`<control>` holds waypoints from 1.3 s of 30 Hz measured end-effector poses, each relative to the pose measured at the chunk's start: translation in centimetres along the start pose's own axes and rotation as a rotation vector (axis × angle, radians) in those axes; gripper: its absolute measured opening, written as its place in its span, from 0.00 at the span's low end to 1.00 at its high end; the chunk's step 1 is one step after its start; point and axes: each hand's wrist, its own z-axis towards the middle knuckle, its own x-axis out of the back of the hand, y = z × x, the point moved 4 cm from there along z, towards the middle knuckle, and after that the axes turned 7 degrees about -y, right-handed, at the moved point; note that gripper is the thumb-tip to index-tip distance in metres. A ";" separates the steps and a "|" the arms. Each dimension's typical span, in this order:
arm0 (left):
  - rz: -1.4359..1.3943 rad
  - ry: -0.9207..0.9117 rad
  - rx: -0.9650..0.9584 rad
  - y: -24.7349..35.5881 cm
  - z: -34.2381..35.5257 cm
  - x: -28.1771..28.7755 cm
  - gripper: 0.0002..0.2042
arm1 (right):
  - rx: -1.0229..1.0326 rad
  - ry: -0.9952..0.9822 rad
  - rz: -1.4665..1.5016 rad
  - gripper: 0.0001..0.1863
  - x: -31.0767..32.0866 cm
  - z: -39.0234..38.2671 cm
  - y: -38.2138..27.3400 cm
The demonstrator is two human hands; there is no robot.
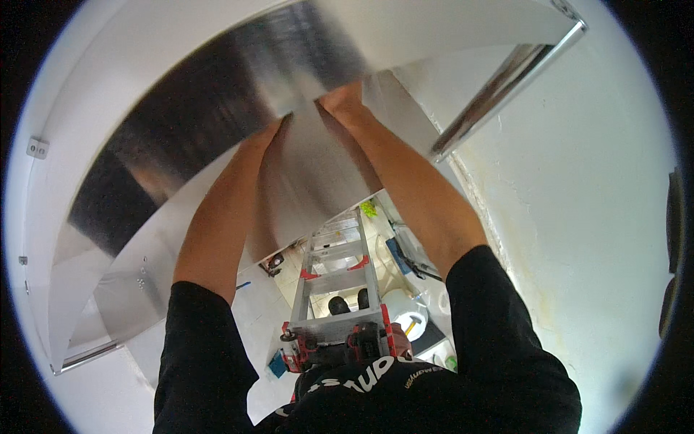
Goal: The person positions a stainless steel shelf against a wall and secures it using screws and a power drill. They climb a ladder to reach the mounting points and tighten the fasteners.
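Both my arms reach up and away toward a large shiny metal panel, which has a glossy, reflective strip curving across it. My left forearm runs up to the strip's lower edge, where the hand is lost from sight. Slightly farther to the right, my right hand is against the metal near the same edge, its fingers hidden. Whether either hand grips anything does not show. Chrome bars stand at the upper right and lower left corners of the metalwork.
Below me stands an aluminium stepladder with red fittings, my dark shoes on it. A white round container and a blue object are on the right below. A pale wall with a rough seam rises at the right.
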 end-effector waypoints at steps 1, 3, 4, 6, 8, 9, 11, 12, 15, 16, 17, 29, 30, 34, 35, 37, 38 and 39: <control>-0.010 0.014 -0.006 0.1 -0.4 -0.2 0.18 | -0.064 0.048 0.116 0.16 1.0 -1.2 -0.2; -0.021 0.057 -0.004 -1.8 -0.7 0.1 0.19 | -0.204 0.063 0.508 0.15 2.8 -6.2 -3.8; 0.020 0.049 0.044 -2.5 -0.6 -0.1 0.19 | -0.304 0.061 0.772 0.15 4.2 -9.4 -5.6; 0.035 0.072 0.020 -2.0 0.0 -0.7 0.19 | -0.523 0.006 1.383 0.16 6.5 -17.9 -7.3; 0.018 0.063 0.018 -1.6 -0.3 -0.3 0.18 | -0.788 0.030 1.535 0.17 8.3 -24.7 -7.7; -0.014 0.046 0.016 -0.1 -0.5 0.4 0.18 | -0.924 -0.014 1.615 0.18 8.7 -27.2 -7.4; -0.036 -0.002 0.037 0.1 -0.7 0.1 0.17 | -1.026 -0.069 1.616 0.17 8.0 -28.7 -6.4; -0.034 -0.027 0.054 -0.4 -0.7 -0.1 0.17 | -1.076 -0.101 1.614 0.19 7.1 -29.2 -6.2; -0.021 -0.030 0.064 -0.2 -0.3 0.2 0.17 | -1.053 -0.110 1.494 0.23 3.1 -27.0 -5.1; -0.017 -0.024 0.061 -0.4 -0.2 0.1 0.17 | -1.067 -0.140 1.520 0.25 2.1 -26.5 -4.9; -0.015 -0.019 0.057 -0.4 -0.3 -0.1 0.17 | -1.080 -0.170 1.547 0.27 1.3 -26.1 -4.7; 0.004 0.005 -0.022 0.7 -0.5 -0.3 0.13 | -0.954 -0.160 1.702 0.26 0.7 -25.6 -5.2; 0.022 -0.008 -0.007 1.1 -0.7 -0.2 0.13 | -1.006 -0.174 1.668 0.26 1.2 -25.7 -5.2; 0.017 0.077 -0.079 0.3 0.0 0.1 0.12 | -0.904 -0.451 1.029 0.25 3.7 -26.6 -2.4; 0.011 0.061 -0.064 -0.2 0.1 0.3 0.12 | -0.708 -0.428 0.654 0.25 5.9 -26.3 -3.0; 0.002 0.014 -0.031 -0.6 -0.8 0.5 0.12 | -0.427 -0.281 0.233 0.23 9.0 -23.8 -5.0; -0.016 0.080 -0.045 -1.2 -0.9 0.4 0.12 | -0.354 -0.167 0.181 0.21 10.2 -21.0 -6.1; -0.016 0.059 -0.030 -1.3 -1.1 0.3 0.12 | -0.288 -0.047 0.125 0.21 10.6 -18.2 -6.6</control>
